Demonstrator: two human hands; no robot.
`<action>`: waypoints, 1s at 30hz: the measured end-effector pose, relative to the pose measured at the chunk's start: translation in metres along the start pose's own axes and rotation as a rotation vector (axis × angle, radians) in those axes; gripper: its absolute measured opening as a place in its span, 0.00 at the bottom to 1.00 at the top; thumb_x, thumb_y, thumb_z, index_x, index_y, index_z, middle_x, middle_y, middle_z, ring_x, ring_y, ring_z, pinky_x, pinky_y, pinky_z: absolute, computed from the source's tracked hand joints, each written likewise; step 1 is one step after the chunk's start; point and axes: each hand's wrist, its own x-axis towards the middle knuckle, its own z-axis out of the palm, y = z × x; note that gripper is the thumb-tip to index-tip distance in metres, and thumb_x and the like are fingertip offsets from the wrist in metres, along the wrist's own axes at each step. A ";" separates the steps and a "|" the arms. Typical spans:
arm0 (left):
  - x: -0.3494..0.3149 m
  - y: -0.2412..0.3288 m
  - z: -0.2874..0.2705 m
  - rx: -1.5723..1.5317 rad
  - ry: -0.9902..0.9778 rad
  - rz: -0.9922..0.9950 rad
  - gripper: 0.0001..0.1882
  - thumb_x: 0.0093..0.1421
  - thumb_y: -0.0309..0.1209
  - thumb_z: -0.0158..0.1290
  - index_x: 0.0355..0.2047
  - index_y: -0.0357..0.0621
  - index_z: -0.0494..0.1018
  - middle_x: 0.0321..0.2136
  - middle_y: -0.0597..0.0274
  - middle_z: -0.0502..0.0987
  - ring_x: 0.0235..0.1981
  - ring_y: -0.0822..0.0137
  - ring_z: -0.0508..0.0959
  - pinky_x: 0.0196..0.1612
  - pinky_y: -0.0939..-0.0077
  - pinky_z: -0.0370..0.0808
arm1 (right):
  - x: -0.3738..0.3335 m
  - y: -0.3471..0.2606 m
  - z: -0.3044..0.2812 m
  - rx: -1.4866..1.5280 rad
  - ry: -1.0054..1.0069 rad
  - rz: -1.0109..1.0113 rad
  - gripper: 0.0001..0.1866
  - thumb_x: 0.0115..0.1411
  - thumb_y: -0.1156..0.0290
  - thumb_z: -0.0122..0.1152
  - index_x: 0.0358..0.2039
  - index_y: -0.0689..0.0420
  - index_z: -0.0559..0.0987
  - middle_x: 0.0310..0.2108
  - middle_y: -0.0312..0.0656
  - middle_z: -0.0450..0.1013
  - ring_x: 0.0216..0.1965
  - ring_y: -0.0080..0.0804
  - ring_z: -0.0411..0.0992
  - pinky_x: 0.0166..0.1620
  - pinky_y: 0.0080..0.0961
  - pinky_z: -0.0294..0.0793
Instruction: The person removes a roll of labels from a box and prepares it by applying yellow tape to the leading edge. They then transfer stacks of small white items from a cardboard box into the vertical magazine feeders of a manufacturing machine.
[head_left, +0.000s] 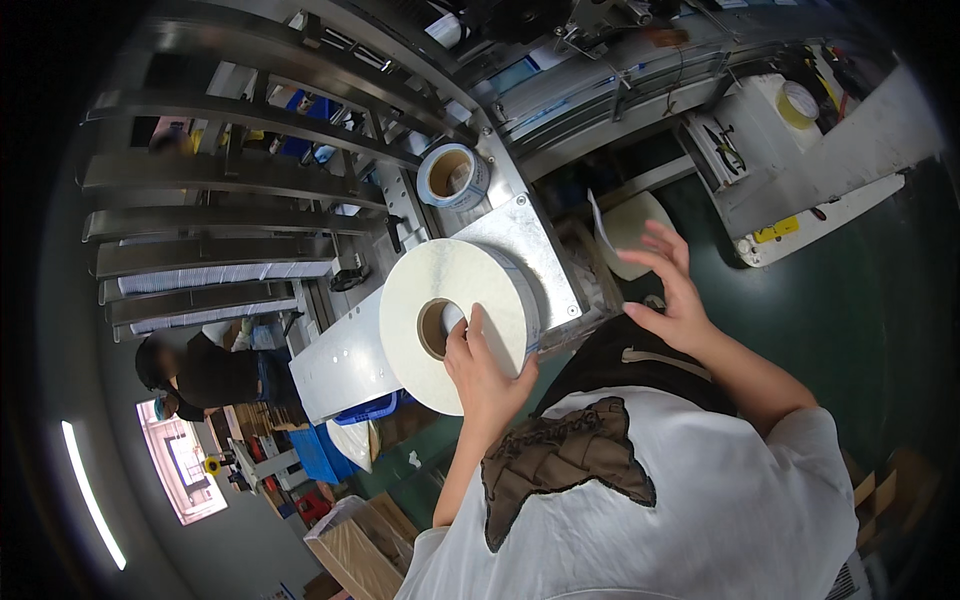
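Note:
A large cream-coloured roll of labels (410, 285) stands tilted on the metal machine plate, its brown cardboard core facing left. My left hand (487, 378) grips its near side, fingertips at the core's opening and thumb on the outer edge. Off to the right, my right hand (672, 295) is raised with its fingers spread. A small thin piece of paper (601, 225) hangs just beyond those fingertips; whether they touch it I cannot tell. Behind the large roll, a smaller blue-edged roll (452, 178) with a brown core lies on the plate.
Long metal rails (240, 175) fill the left side. A round cream stool-like seat (637, 235) is below the paper. At the far right stands a white-topped workbench (830, 215) with pliers and a tape roll. Two people (230, 370) and blue bins (325, 452) are at the left.

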 end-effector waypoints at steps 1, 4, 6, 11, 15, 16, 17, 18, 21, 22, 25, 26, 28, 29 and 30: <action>0.000 0.000 0.000 -0.023 -0.014 -0.008 0.49 0.40 0.38 0.64 0.61 0.37 0.52 0.51 0.35 0.58 0.53 0.41 0.60 0.56 0.53 0.57 | 0.004 -0.002 0.005 -0.089 0.011 -0.043 0.33 0.46 0.76 0.65 0.55 0.54 0.67 0.50 0.48 0.65 0.55 0.40 0.60 0.60 0.38 0.56; 0.001 0.002 -0.004 -0.022 -0.027 0.004 0.48 0.42 0.39 0.64 0.60 0.35 0.53 0.51 0.35 0.59 0.53 0.41 0.61 0.56 0.53 0.56 | 0.013 0.004 0.031 -0.143 -0.015 -0.108 0.45 0.44 0.74 0.67 0.63 0.53 0.58 0.52 0.48 0.65 0.58 0.43 0.57 0.60 0.39 0.56; 0.003 0.002 -0.004 -0.037 -0.012 0.015 0.47 0.43 0.41 0.63 0.59 0.33 0.54 0.51 0.35 0.60 0.53 0.41 0.62 0.56 0.53 0.56 | 0.020 0.011 0.049 -0.015 -0.190 -0.133 0.50 0.44 0.72 0.68 0.66 0.53 0.51 0.51 0.46 0.67 0.56 0.45 0.60 0.62 0.40 0.54; 0.010 0.011 0.002 0.009 0.015 -0.067 0.43 0.46 0.44 0.61 0.56 0.31 0.56 0.51 0.37 0.61 0.53 0.43 0.64 0.55 0.52 0.56 | 0.032 0.005 0.073 -0.274 -0.319 -0.305 0.54 0.46 0.66 0.66 0.67 0.54 0.41 0.49 0.44 0.70 0.53 0.41 0.65 0.63 0.45 0.50; 0.011 0.010 0.008 0.045 0.020 -0.102 0.43 0.45 0.45 0.61 0.55 0.31 0.57 0.51 0.37 0.61 0.53 0.44 0.64 0.54 0.51 0.57 | 0.030 0.003 0.080 -0.261 -0.309 -0.275 0.53 0.47 0.67 0.65 0.67 0.55 0.41 0.47 0.47 0.70 0.51 0.42 0.67 0.63 0.47 0.49; 0.011 0.010 0.008 0.055 0.023 -0.103 0.43 0.45 0.45 0.61 0.55 0.31 0.57 0.51 0.38 0.61 0.52 0.43 0.64 0.54 0.51 0.57 | 0.028 0.005 0.083 -0.263 -0.275 -0.299 0.52 0.47 0.68 0.65 0.67 0.55 0.42 0.46 0.47 0.70 0.50 0.42 0.67 0.63 0.47 0.49; 0.010 0.010 0.008 0.058 0.025 -0.091 0.44 0.44 0.45 0.61 0.55 0.31 0.57 0.51 0.38 0.61 0.52 0.43 0.64 0.54 0.51 0.57 | 0.027 0.007 0.086 -0.265 -0.240 -0.322 0.52 0.47 0.68 0.64 0.67 0.55 0.42 0.45 0.48 0.70 0.49 0.42 0.68 0.63 0.48 0.49; 0.010 0.010 0.008 0.061 0.027 -0.079 0.44 0.44 0.45 0.61 0.55 0.31 0.57 0.51 0.38 0.61 0.52 0.43 0.64 0.54 0.51 0.57 | 0.027 0.008 0.086 -0.256 -0.259 -0.285 0.51 0.47 0.70 0.64 0.66 0.55 0.43 0.47 0.47 0.70 0.51 0.42 0.68 0.64 0.46 0.49; 0.008 0.010 0.007 0.074 0.020 -0.059 0.46 0.42 0.46 0.61 0.55 0.32 0.56 0.52 0.38 0.60 0.53 0.43 0.63 0.54 0.49 0.56 | 0.028 0.013 0.085 -0.234 -0.283 -0.195 0.47 0.47 0.74 0.62 0.65 0.55 0.47 0.50 0.46 0.70 0.53 0.41 0.67 0.63 0.42 0.52; 0.008 0.010 0.007 0.079 0.015 -0.055 0.46 0.42 0.46 0.61 0.55 0.32 0.55 0.52 0.38 0.60 0.54 0.43 0.63 0.54 0.47 0.56 | 0.031 0.014 0.085 -0.226 -0.270 -0.180 0.46 0.48 0.75 0.61 0.65 0.55 0.49 0.49 0.46 0.71 0.53 0.41 0.68 0.62 0.41 0.54; 0.011 0.017 0.003 0.079 0.006 -0.075 0.45 0.44 0.47 0.61 0.55 0.31 0.55 0.51 0.37 0.59 0.55 0.42 0.61 0.55 0.43 0.54 | 0.036 0.016 0.089 -0.229 -0.171 -0.166 0.42 0.49 0.77 0.60 0.64 0.55 0.53 0.43 0.46 0.74 0.49 0.41 0.69 0.57 0.38 0.62; 0.013 0.020 0.002 0.075 -0.012 -0.123 0.45 0.45 0.48 0.61 0.55 0.31 0.55 0.51 0.37 0.59 0.55 0.42 0.61 0.55 0.42 0.53 | 0.038 0.016 0.090 -0.234 -0.130 -0.166 0.41 0.49 0.78 0.59 0.64 0.54 0.55 0.41 0.45 0.74 0.48 0.42 0.70 0.55 0.37 0.64; 0.019 0.025 0.001 0.065 -0.048 -0.221 0.44 0.47 0.49 0.60 0.54 0.31 0.56 0.51 0.37 0.59 0.56 0.42 0.60 0.56 0.40 0.52 | 0.045 0.015 0.086 -0.239 -0.072 -0.206 0.39 0.49 0.79 0.58 0.63 0.54 0.57 0.37 0.45 0.75 0.44 0.41 0.72 0.50 0.35 0.68; 0.019 0.024 0.003 0.090 -0.033 -0.204 0.43 0.48 0.49 0.60 0.54 0.31 0.56 0.51 0.37 0.60 0.55 0.41 0.60 0.55 0.40 0.53 | 0.050 0.015 0.085 -0.240 -0.045 -0.227 0.38 0.49 0.80 0.58 0.62 0.54 0.58 0.35 0.45 0.75 0.42 0.41 0.72 0.48 0.34 0.69; 0.018 0.021 0.007 0.114 -0.017 -0.188 0.43 0.48 0.50 0.60 0.53 0.31 0.56 0.51 0.37 0.60 0.55 0.41 0.61 0.55 0.40 0.53 | 0.053 0.016 0.084 -0.194 -0.023 -0.184 0.38 0.49 0.79 0.58 0.62 0.53 0.58 0.34 0.44 0.75 0.40 0.41 0.72 0.47 0.35 0.70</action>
